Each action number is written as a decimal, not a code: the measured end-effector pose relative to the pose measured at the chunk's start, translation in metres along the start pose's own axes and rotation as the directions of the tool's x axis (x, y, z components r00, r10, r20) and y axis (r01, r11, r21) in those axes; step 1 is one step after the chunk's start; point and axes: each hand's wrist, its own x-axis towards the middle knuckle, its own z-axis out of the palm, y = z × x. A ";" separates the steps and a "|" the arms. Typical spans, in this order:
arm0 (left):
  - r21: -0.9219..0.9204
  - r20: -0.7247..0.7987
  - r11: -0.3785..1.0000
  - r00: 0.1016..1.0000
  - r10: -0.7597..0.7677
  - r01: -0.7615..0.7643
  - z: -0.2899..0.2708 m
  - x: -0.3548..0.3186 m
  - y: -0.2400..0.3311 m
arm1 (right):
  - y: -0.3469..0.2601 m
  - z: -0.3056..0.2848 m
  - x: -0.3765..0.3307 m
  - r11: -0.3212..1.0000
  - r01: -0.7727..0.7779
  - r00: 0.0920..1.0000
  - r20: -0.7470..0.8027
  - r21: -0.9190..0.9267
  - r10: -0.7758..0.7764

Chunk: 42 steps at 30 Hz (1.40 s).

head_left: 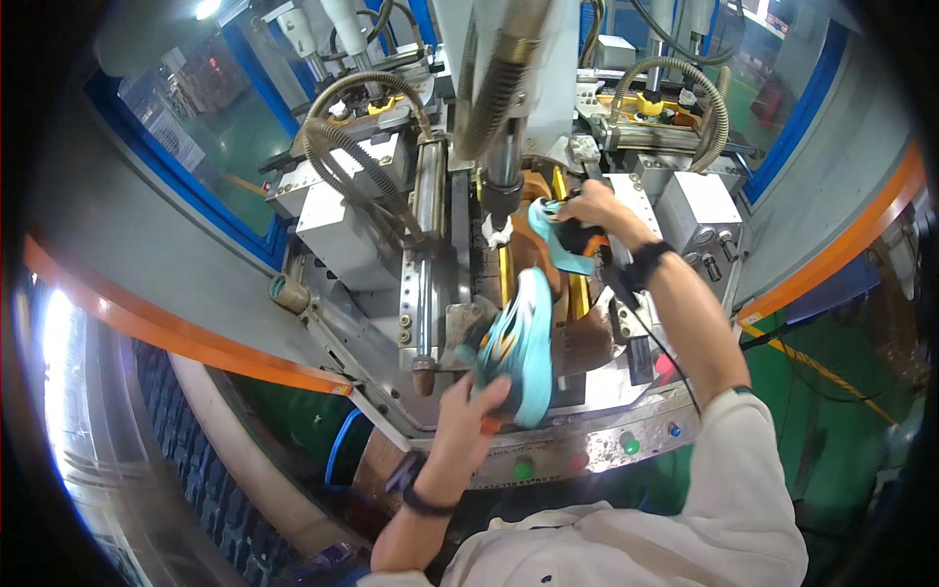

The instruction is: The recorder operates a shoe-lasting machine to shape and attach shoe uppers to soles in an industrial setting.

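Note:
My left hand (465,426) is closed on the heel end of a teal and dark running shoe (531,342) with a white and orange pattern. Its toe points away from me, and its pale teal sole faces right. Farther off, my right hand (593,207) is closed on a second shoe (560,240), teal with dark and orange parts. That shoe is over the brown padded bed (533,186) of a shoe press, by its right side; whether it touches the pad I cannot tell. The press's vertical ram (504,166) stands just left of it.
Metal rods (424,293) and corrugated hoses (337,147) flank the bed on the left, with a white block (347,230). Another white block (701,210) stands right. The front panel (602,442) carries several coloured buttons. Orange-edged curved guards (196,347) enclose both sides.

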 end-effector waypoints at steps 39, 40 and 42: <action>-0.177 -0.804 0.791 0.549 0.227 -0.586 -0.047 -0.266 -0.179 | 0.129 0.340 -0.283 0.480 0.861 0.475 0.077 0.169 -0.877; -0.171 -0.830 0.766 0.510 0.227 -0.619 -0.052 -0.268 -0.183 | 0.132 0.348 -0.280 0.516 0.846 0.504 0.114 0.134 -0.856; -0.159 -0.825 0.803 0.524 0.211 -0.574 -0.062 -0.279 -0.194 | 0.136 0.355 -0.276 0.598 0.797 0.573 0.211 0.081 -0.792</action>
